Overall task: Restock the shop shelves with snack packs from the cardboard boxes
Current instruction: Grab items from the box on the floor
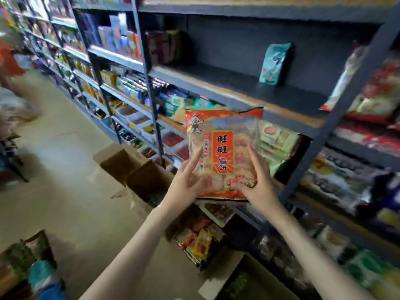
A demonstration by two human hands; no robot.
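A red and clear pack of rice crackers (223,148) with Chinese lettering is held upright in front of the dark shelf unit. My left hand (190,180) holds its lower left corner, fingers spread up along the pack's side. My right hand (255,182) grips its lower right corner, thumb on the front. The pack's top edge is level with the front lip of a nearly bare shelf board (249,92), where one teal pack (275,63) stands. An open cardboard box (129,165) sits on the floor to the left below my hands.
Metal shelving (151,83) packed with snacks runs along the aisle to the left and right. Red and white packs (372,87) fill the bay to the right. More boxes with packs (32,267) stand at the lower left, and loose packs (201,241) lie below the shelves.
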